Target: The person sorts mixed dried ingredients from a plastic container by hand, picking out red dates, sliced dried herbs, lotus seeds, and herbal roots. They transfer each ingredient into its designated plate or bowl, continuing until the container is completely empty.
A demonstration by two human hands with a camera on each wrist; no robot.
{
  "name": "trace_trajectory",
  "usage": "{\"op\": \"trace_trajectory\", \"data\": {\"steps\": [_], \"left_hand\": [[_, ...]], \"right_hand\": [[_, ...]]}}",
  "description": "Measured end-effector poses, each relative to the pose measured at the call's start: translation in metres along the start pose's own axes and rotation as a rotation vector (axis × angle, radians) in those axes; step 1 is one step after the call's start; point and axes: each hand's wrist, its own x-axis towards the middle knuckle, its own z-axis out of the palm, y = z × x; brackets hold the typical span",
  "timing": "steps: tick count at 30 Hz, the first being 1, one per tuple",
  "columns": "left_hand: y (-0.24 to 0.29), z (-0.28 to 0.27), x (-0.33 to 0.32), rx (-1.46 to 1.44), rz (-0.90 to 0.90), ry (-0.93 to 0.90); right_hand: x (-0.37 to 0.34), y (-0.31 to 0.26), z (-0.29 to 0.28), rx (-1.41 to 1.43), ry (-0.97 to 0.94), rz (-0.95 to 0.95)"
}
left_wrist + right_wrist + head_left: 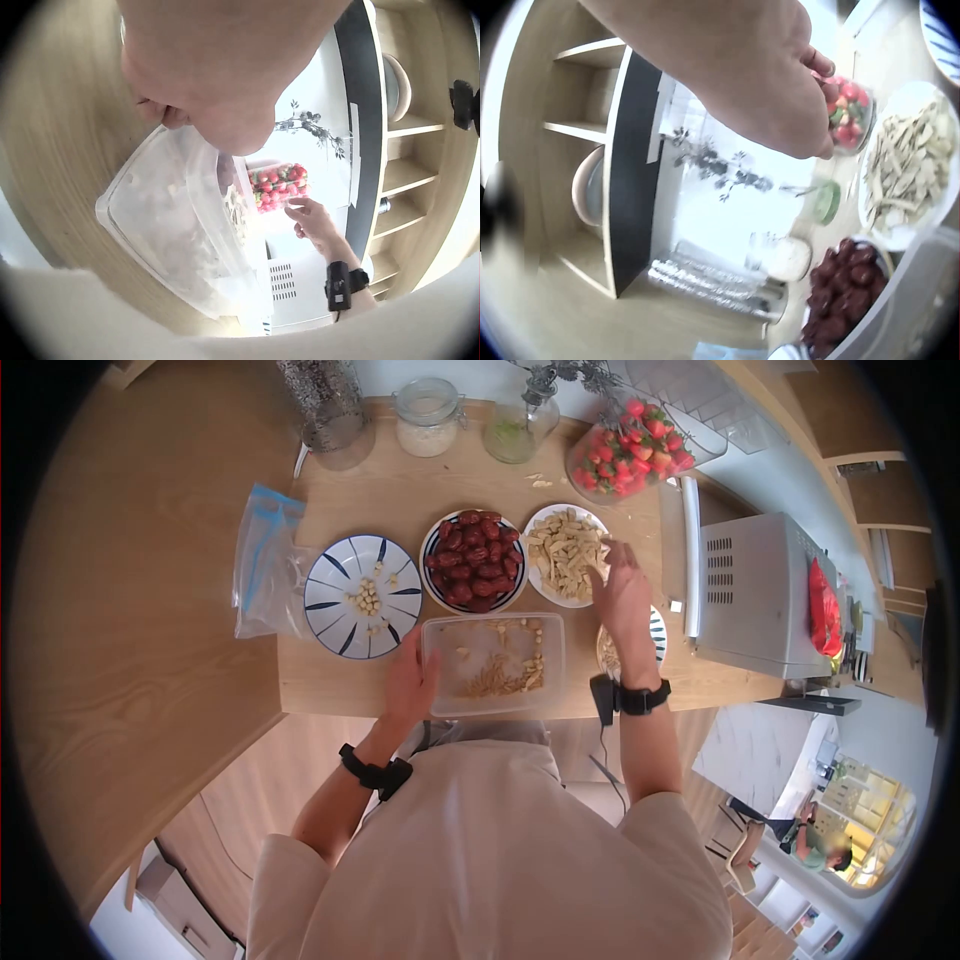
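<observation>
My left hand [408,682] grips the left wall of a clear plastic box [500,705], its thumb along the rim. Inside lie thin yellowish pieces [505,678] and a row of small pale ones at the right. Over the right edge of a white plate [537,588] of pale dried slices [565,555], my right hand [625,595] hovers with loosely bent fingers. A gap shows between its thumb and fingers in the left wrist view, and nothing is seen in it. Behind the box stands a bowl of red dates [475,560].
A blue-lined plate [335,635] with small pale kernels sits left, beside a zip bag [262,585]. Another striped plate [657,635] is partly under my right forearm. Strawberries [635,455], a glass jar [427,420] and a vase [512,435] line the back; a grey appliance [750,595] stands right.
</observation>
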Motion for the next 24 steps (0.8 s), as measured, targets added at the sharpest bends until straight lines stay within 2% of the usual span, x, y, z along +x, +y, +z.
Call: {"op": "trace_trajectory", "data": {"steps": [1,3,5,6,8,9,11,14,21,24], "left_hand": [[0.001,0.002,-0.001,0.025,0.056,0.028],[0.001,0.003,0.002,0.016,0.107,0.034],[0.005,0.004,0.005,0.001,0.164,0.039],[0.008,0.002,0.004,0.0,0.134,0.022],[0.008,0.001,0.004,0.0,0.103,0.009],[0.005,0.001,0.003,0.017,0.095,0.011],[0.002,0.002,0.001,0.032,0.082,0.013],[0.0,0.006,0.001,0.002,0.073,0.034],[-0.003,0.006,0.0,0.034,0.036,0.052],[0.0,0.004,0.001,0.051,-0.006,0.042]], "right_hand": [[-0.009,-0.007,-0.002,0.015,-0.058,-0.017],[-0.029,-0.021,0.005,-0.083,-0.361,-0.082],[-0.055,-0.024,0.023,-0.255,-0.512,-0.313],[-0.066,-0.025,0.03,-0.256,-0.514,-0.311],[-0.082,-0.03,0.042,-0.484,-0.615,-0.396],[-0.086,-0.026,0.051,-0.483,-0.617,-0.401],[-0.093,-0.018,0.064,-0.384,-0.651,-0.546],[-0.098,-0.013,0.076,-0.415,-0.723,-0.617],[-0.088,-0.014,0.085,-0.406,-0.835,-0.684],[-0.082,-0.013,0.084,-0.418,-0.942,-0.633]]}}
